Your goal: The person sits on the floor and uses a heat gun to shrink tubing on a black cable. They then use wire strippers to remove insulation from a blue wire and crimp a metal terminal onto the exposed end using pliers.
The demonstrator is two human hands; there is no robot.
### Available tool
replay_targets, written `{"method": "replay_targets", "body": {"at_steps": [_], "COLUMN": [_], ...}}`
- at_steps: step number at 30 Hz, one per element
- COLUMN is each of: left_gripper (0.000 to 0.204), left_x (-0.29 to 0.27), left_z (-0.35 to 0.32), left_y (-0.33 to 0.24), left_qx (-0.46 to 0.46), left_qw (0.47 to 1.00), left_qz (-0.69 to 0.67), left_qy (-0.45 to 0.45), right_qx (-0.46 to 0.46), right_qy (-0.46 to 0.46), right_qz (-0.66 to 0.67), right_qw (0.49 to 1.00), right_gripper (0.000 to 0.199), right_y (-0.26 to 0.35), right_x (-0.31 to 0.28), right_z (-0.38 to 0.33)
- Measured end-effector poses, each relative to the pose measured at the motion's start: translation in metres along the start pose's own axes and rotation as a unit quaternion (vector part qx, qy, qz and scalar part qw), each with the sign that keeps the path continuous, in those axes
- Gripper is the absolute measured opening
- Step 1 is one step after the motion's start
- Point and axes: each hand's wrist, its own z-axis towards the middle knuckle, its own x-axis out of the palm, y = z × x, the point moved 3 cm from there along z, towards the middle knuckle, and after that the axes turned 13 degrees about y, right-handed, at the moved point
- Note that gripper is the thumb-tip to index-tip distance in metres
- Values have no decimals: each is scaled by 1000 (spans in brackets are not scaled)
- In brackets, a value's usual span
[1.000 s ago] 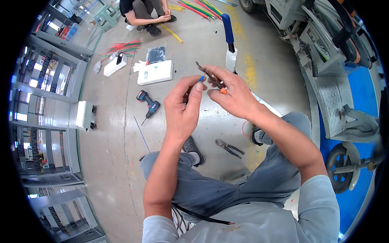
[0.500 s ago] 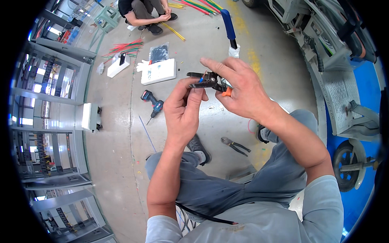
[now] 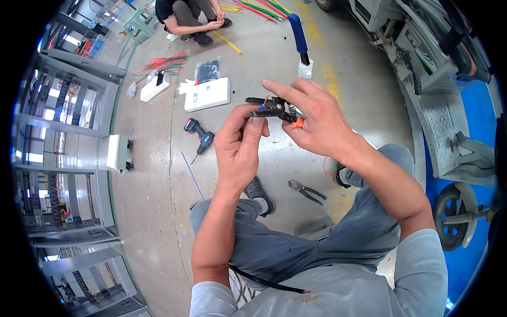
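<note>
My right hand (image 3: 316, 108) grips a pair of wire strippers (image 3: 274, 110) with dark jaws and an orange handle, partly covered by my palm. Its index finger stretches out above the tool. Thumb and fingers of my left hand (image 3: 240, 138) are pinched together at the jaw tips. Between the jaws shows a short piece of blue wire (image 3: 262, 107) with a coppery end; the rest of it is hidden by my left fingers. A black cable (image 3: 269, 283) with a coppery cut end lies across my lap.
On the floor lie cable cutters (image 3: 307, 191), a cordless drill (image 3: 199, 136), a white box (image 3: 207, 95) and bundles of coloured wires (image 3: 163, 64). Another person (image 3: 193, 21) squats at the far side. Metal cabinets (image 3: 63, 100) line the left; a wheeled machine (image 3: 443, 116) stands right.
The strippers and both hands have barely shifted, a touch to the right at the jaws. The grip of each hand looks the same.
</note>
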Motion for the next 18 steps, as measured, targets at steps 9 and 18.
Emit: {"method": "replay_targets", "body": {"at_steps": [9, 18], "left_gripper": [20, 19], "left_x": [-1, -2], "left_z": [-1, -3], "left_y": [-2, -5], "left_qx": [0, -26], "left_qw": [1000, 999], "left_qz": [10, -35], "left_qy": [-6, -11], "right_qx": [6, -11], "right_qy": [5, -29], "right_qz": [10, -49], "right_qw": [1000, 998], "right_gripper": [70, 63], "right_y": [1, 0], "right_x": [-2, -4], "right_z": [0, 2]}}
